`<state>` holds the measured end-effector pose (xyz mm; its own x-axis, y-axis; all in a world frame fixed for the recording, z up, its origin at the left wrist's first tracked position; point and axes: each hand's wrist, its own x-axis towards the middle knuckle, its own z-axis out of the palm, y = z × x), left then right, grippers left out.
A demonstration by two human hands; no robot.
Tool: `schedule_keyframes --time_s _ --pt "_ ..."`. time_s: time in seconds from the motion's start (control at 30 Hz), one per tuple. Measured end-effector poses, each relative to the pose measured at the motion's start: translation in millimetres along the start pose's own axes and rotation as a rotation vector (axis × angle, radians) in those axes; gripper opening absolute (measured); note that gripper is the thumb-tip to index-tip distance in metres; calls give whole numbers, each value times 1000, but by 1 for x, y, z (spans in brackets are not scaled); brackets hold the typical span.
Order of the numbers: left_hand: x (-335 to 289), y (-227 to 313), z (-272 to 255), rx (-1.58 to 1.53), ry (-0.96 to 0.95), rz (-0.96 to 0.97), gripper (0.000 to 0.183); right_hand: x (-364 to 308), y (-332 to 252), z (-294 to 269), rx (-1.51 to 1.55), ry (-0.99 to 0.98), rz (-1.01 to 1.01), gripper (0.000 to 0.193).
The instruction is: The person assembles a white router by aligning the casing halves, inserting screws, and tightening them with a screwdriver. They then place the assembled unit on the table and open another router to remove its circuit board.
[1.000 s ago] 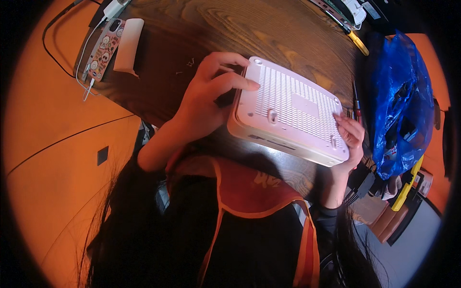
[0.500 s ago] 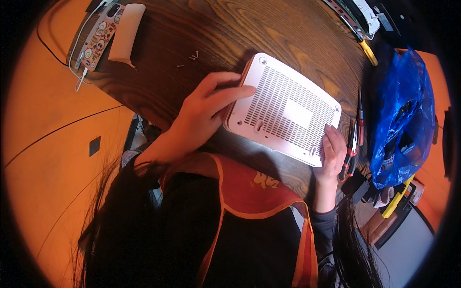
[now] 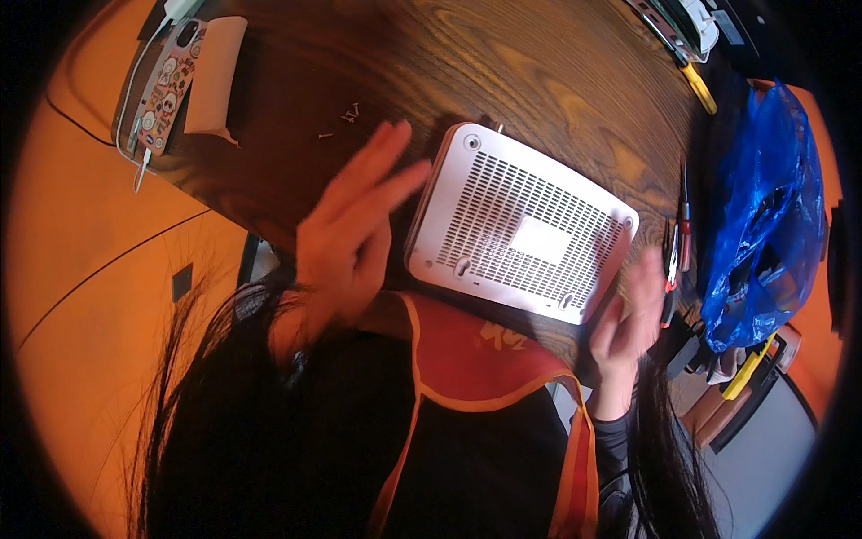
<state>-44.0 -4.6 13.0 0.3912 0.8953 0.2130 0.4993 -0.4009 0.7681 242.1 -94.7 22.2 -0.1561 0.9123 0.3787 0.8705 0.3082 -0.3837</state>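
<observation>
A white plastic device casing (image 3: 525, 232) with a slotted vent grid lies on the dark wooden table (image 3: 440, 54) in front of me. Its visible face has round screw holes at the corners, two keyhole slots and a blank-looking white label. My left hand (image 3: 350, 225) is off its left edge, fingers stretched out and somewhat blurred, holding nothing. Beside the lower right corner, my right hand (image 3: 633, 310) is raised with fingers extended, also without anything in it. Several small screws (image 3: 352, 113) rest on the table beyond my left hand.
At the right lie a red-handled screwdriver (image 3: 685, 234), partly hidden pliers (image 3: 670, 269) and a blue plastic bag (image 3: 763, 216). A yellow-handled tool (image 3: 698, 87) is at the far right. A patterned phone case (image 3: 167, 90) with a white cable and a tan strip (image 3: 215, 79) sit far left.
Both hands have let go of the white casing and drawn apart to either side. The casing now lies slightly lower and further left in view.
</observation>
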Motion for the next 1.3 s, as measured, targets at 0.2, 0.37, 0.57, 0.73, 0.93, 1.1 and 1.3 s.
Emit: schedule_keyframes --time_s 0.2,0.37,0.57,0.73,0.93,1.1,1.3 --pt "45 9 6 215 12 162 47 64 -15 1 -226 -72 143 80" --pt "52 17 32 455 -170 129 59 74 -33 37 -211 -305 123 83" --pt "45 13 36 477 -197 109 61 65 -32 43 -232 -320 124 76" --pt "42 6 22 76 -115 27 63 52 -16 13 248 53 339 53" --pt "10 8 22 100 -211 -105 52 10 -23 11 470 -26 740 38" --pt "3 25 22 -768 -34 -373 53 -1 -35 27 1093 476 741 59" --pt "-1 5 9 -1203 15 -439 51 -8 -33 21 1366 383 610 74"
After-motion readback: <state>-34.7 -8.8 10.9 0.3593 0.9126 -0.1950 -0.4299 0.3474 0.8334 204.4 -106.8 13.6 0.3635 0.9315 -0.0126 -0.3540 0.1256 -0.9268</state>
